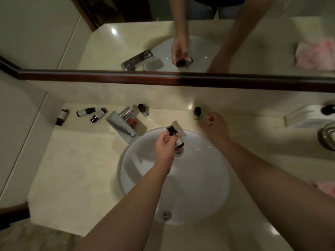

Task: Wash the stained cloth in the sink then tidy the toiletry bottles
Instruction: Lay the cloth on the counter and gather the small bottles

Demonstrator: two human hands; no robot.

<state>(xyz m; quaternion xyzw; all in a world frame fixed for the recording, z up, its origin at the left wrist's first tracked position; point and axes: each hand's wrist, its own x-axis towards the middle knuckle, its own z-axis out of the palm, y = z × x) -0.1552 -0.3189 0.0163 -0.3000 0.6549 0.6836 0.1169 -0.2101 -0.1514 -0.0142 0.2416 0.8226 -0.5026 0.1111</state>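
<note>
Over the white round sink [141, 180], my left hand [165, 147] holds a small dark-capped toiletry bottle [176, 137]. My right hand [214, 126] reaches to the back of the counter, its fingers at a small clear bottle [208, 119] beside an upright dark-capped bottle [197, 113]; whether it grips it I cannot tell. Three bottles lie on their sides at the back left [62, 116], [85, 111], [98, 115]. One more bottle stands behind the tap [143, 109]. The pink cloth [325, 189] lies at the counter's right edge, mostly out of view.
A chrome tap [125, 122] juts over the sink's back left rim. A tissue box [308, 116] and a metal dish [327, 136] sit at the right. A wood-framed mirror [181, 80] runs along the back wall, reflecting my hands.
</note>
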